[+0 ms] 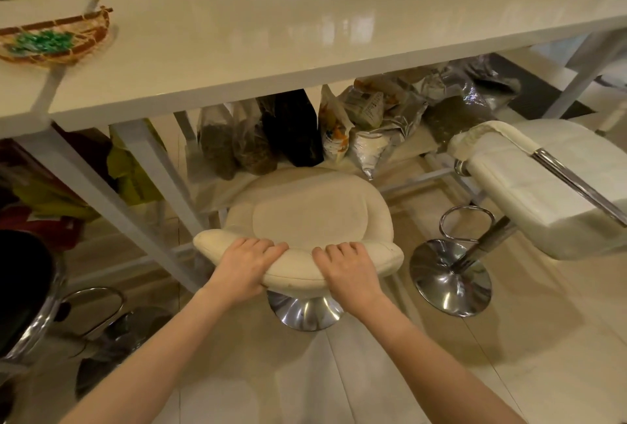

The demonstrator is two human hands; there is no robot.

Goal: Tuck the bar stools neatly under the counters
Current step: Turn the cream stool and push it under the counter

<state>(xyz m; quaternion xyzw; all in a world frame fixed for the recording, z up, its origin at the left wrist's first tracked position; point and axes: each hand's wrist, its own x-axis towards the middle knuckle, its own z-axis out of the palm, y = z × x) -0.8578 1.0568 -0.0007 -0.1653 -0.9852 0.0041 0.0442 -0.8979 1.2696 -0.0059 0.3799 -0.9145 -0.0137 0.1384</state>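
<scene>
A round cream bar stool stands in front of me, its seat just short of the white counter's front edge. My left hand and my right hand both grip the stool's low curved backrest, a little apart. Its chrome base shows below the backrest. A second white stool with a chrome backrest bar stands to the right, outside the counter, on its own round chrome base. A black stool sits at the left edge.
Several bags lie on a low shelf under the counter behind the cream stool. White counter legs slant down on the left. A woven basket with green pieces rests on the counter's left end.
</scene>
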